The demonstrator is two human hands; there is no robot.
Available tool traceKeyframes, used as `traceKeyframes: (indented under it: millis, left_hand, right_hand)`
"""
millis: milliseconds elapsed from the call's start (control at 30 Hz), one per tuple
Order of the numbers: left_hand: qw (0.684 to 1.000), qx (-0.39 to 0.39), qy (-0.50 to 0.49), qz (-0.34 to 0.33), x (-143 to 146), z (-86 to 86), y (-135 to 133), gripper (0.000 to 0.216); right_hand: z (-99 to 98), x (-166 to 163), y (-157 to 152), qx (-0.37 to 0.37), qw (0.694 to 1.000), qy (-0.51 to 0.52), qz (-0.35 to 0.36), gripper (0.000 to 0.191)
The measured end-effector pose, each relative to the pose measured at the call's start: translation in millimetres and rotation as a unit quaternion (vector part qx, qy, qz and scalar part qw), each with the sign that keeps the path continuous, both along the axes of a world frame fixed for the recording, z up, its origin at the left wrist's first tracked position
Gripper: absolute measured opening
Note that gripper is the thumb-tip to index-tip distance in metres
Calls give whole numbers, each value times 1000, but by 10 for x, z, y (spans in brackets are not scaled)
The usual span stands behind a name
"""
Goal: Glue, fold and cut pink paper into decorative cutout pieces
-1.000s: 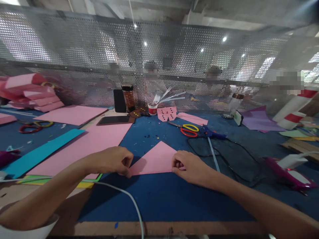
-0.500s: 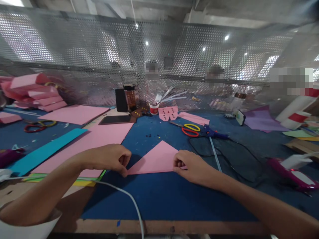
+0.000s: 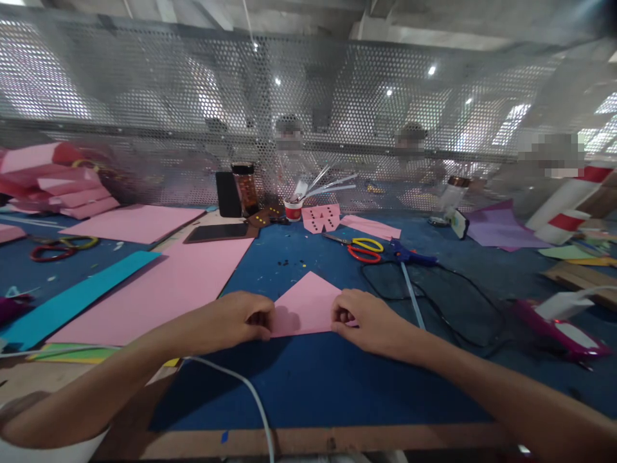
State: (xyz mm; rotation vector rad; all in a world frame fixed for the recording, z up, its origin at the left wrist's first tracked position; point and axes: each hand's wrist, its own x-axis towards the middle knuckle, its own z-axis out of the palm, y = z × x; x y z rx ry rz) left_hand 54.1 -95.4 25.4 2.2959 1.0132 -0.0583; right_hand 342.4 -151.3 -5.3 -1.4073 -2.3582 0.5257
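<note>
A pink paper folded into a triangle [image 3: 308,303] lies on the blue table mat [image 3: 328,379] in front of me. My left hand [image 3: 241,318] is curled, fingertips pressing on the triangle's lower left edge. My right hand [image 3: 369,318] is curled too, pinching the triangle's lower right corner. Both hands hold the paper flat against the mat.
Large pink sheets [image 3: 159,289] and a teal strip [image 3: 72,299] lie to the left. Scissors with yellow and red handles [image 3: 364,249], a blue tool [image 3: 409,257] and a black cable loop [image 3: 434,302] lie behind right. A white cable [image 3: 250,392] crosses the near edge. A perforated metal screen [image 3: 308,122] backs the table.
My left hand has slid right along the triangle's bottom edge, covering its left corner. The right hand has stayed on the right corner.
</note>
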Motion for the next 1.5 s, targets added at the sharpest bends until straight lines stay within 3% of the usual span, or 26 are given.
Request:
traceKeyframes:
  millis: [400,1367,1500]
  left_hand:
    - [997,-61,45,13,-178,149,100,10]
    - [996,38,79,6,-185,141,95,8]
    - [998,12,68,7,-209,98,137,10]
  right_hand:
    - [8,-5,0,-3,1000,1,1,3]
    - [-5,1,9,-6,1000,12,0,3]
    - [-5,-1,7,-3,1000,11,-2,3]
